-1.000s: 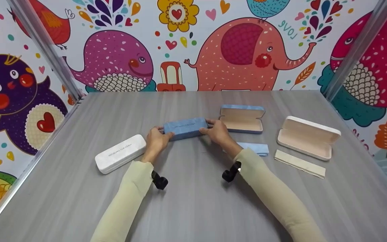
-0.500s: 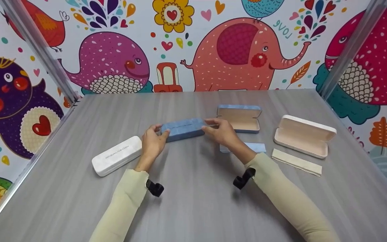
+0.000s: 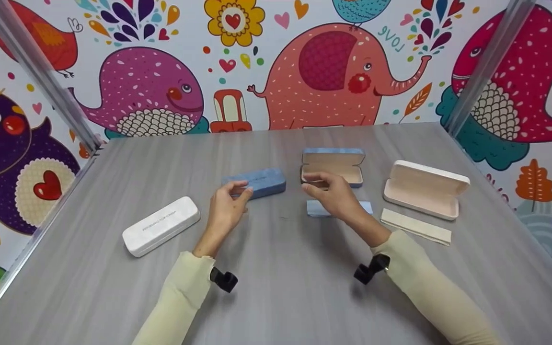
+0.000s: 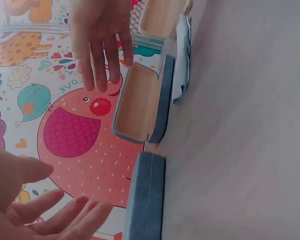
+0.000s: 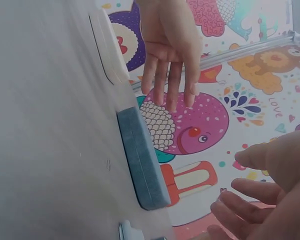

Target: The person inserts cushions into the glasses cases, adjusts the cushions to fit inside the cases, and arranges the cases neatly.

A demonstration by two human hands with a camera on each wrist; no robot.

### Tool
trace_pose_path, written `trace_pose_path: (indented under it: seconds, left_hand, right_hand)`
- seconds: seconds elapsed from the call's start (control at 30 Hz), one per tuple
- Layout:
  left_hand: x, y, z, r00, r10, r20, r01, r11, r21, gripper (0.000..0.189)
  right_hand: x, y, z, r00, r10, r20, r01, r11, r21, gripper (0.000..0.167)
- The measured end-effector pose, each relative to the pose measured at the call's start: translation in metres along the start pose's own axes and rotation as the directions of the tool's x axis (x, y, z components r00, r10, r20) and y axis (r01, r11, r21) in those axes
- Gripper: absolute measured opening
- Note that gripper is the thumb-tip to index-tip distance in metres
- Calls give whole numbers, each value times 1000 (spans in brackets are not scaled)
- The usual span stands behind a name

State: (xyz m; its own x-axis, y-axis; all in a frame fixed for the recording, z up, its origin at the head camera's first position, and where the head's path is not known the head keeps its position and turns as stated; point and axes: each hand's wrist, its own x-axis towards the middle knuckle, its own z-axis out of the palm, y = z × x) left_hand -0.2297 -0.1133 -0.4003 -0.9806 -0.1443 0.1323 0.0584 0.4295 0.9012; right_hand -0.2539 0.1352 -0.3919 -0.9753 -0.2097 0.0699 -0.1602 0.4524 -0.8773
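A closed blue glasses case [image 3: 267, 183] lies on the table in front of me. My left hand [image 3: 225, 207] hovers over its near left corner, fingers relaxed and holding nothing. In the left wrist view that blue case [image 4: 146, 200] stands apart from the fingers. My right hand [image 3: 332, 194] is up over the folded blue cloth [image 3: 319, 209], loosely curved around nothing. Behind it sits an open blue glasses case [image 3: 333, 163] with a beige lining, partly covered by the hand in the head view. The right wrist view shows both hands lifted off the closed blue case [image 5: 142, 160].
On the left lies a closed white glasses case [image 3: 161, 227] with dark lettering. An open white glasses case [image 3: 424, 191] stands at the right, a folded cream cloth [image 3: 415, 227] before it. Patterned walls border the grey table [image 3: 285, 287] at the back and sides.
Both hands have let go of the closed blue case and drawn back toward me, the right one also moving rightward. The case stays on the table. The head view has shifted slightly.
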Motion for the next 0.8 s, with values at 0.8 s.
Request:
trace_pose_path:
  seconds: [0.8]
  left_hand:
    - [-7, 3, 67, 957, -129, 261, 162, 981, -109, 33]
  right_hand:
    - [-31, 37, -63, 992, 53, -119, -70, 987, -144, 35]
